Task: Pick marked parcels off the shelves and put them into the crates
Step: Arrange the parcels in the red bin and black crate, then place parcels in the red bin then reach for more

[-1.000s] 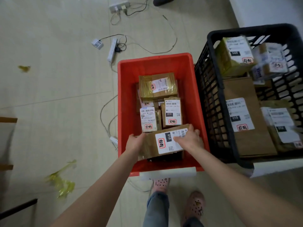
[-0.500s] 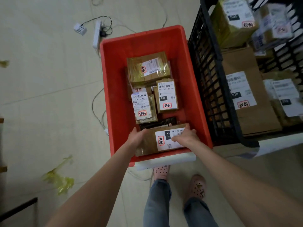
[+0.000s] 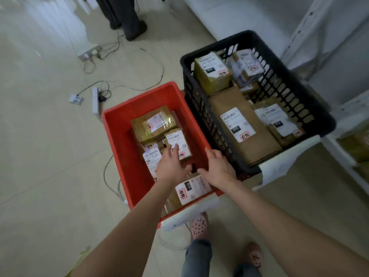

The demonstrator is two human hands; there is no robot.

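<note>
Since half a second ago both my hands have let go of the brown parcel and lifted away from it, and the view has swung so that more of the floor and the black crate shows. That parcel now lies flat at the near end of the red crate, label up. Its long axis runs across the crate's width, slanting from near-left to far-right, with the red-framed mark at the left end of the label and the black 010 tag just beyond it. My left hand is released, fingers straight and reaching over the small parcel in the middle of the crate; I cannot tell whether the fingertips touch its label. My right hand is also released, fingers spread, above the red crate's right wall, close beside the black crate and holding nothing. A taped parcel sits at the far end of the red crate. In the black crate a large flat parcel lies label up among others. A white power strip lies on the floor to the left.
</note>
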